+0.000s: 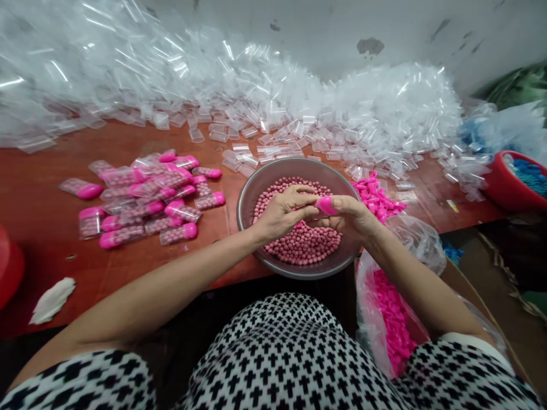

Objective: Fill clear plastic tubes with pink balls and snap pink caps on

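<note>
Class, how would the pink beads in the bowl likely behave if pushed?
The beads look round, so they would probably roll. Lying loose in a heap, they would likely shift over one another rather than move as a block. The bowl's raised wall should hold most in.

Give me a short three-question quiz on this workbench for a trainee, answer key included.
1. True or false: the capped tubes of beads lie to the right of the grey bowl.

2. Which fills most of the bowl?
A) blue pieces
B) round pink beads
C) clear tubes

3. Fill in the blank: the thumb of the right hand is against a bright ____ cap.

Key:
1. False; they lie to its left.
2. B
3. pink
</note>
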Tool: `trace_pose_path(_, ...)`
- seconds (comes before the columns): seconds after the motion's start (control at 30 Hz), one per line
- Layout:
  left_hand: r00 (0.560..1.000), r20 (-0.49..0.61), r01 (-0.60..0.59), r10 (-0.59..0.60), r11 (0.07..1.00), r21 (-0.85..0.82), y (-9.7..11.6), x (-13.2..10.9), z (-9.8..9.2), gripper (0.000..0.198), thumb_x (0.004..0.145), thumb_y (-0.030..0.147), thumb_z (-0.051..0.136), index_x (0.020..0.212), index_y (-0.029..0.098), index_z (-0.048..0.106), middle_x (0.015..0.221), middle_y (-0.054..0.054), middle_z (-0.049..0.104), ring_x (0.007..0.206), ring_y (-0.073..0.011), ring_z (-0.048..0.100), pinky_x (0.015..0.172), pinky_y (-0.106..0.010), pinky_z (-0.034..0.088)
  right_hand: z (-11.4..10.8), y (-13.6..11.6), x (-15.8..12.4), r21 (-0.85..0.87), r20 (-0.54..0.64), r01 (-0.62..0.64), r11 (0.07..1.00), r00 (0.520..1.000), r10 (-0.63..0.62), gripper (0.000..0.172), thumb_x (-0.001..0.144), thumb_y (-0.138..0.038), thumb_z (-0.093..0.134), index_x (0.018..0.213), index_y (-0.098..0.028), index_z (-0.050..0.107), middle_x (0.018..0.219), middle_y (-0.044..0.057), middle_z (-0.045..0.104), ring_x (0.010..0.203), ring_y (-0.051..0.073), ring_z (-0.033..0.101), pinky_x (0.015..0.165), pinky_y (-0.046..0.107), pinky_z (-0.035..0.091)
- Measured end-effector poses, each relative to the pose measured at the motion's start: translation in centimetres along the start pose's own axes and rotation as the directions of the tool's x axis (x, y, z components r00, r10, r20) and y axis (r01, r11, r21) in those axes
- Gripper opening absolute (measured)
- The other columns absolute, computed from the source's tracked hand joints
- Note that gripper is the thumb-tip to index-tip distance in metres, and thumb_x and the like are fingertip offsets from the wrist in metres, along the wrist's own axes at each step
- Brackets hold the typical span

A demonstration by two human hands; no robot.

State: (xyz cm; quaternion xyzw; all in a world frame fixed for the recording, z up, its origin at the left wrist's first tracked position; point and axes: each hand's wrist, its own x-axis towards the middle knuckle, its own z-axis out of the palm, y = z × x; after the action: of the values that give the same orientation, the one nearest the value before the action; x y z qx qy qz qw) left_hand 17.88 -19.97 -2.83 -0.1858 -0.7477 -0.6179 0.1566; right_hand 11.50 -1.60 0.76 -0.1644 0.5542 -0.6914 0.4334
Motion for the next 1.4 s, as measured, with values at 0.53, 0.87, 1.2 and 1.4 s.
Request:
trace_pose_path(0.53, 0.992, -0.12, 0.055, -0.048, 0.997, 0.054, 1.2, -0.7, -1.2, 0.024, 0.088, 0.032, 0.065, 0.103, 0.018, 0.077, 0.109, -0.01, 0.075, 0.107, -0.0233, 0.065, 0.1, -0.037, 0.047, 1.3, 0.9, 1.7, 0.024, -0.023, -0.024, 0.999, 0.999, 0.024, 0.043, 0.072, -0.059, 0.074, 0.092, -0.021, 0.071, 0.096, 0.009, 0.077, 0.099, 0.027, 0.072, 0.091, 0.049, 0.059)
trace_pose_path(0.87, 0.824, -0.559, 0.402, -0.094, 0.792, 0.46, -1.1, -5.4, -18.5, 0.023, 0.084, 0.034, 0.071, 0.097, 0.017, 0.077, 0.09, -0.002, 0.076, 0.099, -0.0222, 0.063, 0.1, -0.035, 0.044, -3.1, 0.4, 1.7, -0.09, -0.2, 0.029, 0.995, 0.979, -0.046, 0.04, 0.068, -0.046, 0.086, 0.099, -0.021, 0.076, 0.104, 0.008, 0.077, 0.081, 0.015, 0.074, 0.072, 0.024, 0.062)
trace_pose_path(1.2, 0.867, -0.155, 0.32, -0.473, 0.291, 0.901, -9.0, 3.8, -19.0, 0.048, 0.096, 0.003, 0.041, 0.141, 0.017, 0.052, 0.152, -0.005, 0.049, 0.135, -0.0165, 0.043, 0.114, -0.031, 0.03, -3.1, 1.1, 2.5, -0.187, -0.299, -0.042, 0.982, 0.954, -0.016, 0.039, 0.065, -0.047, 0.088, 0.093, -0.022, 0.078, 0.098, 0.006, 0.076, 0.077, 0.013, 0.071, 0.072, 0.023, 0.059)
trace_pose_path(1.4, 0.803, -0.132, 0.328, -0.582, 0.245, 0.912, -11.6, 5.5, -19.0, 0.037, 0.099, 0.013, 0.043, 0.133, 0.012, 0.056, 0.13, -0.011, 0.065, 0.113, -0.0208, 0.058, 0.095, -0.031, 0.041, -3.5, 1.3, 2.7, -0.395, -0.249, 0.002, 0.919, 0.962, -0.109, 0.036, 0.076, -0.049, 0.078, 0.097, -0.02, 0.075, 0.095, 0.006, 0.075, 0.08, 0.017, 0.07, 0.076, 0.03, 0.057)
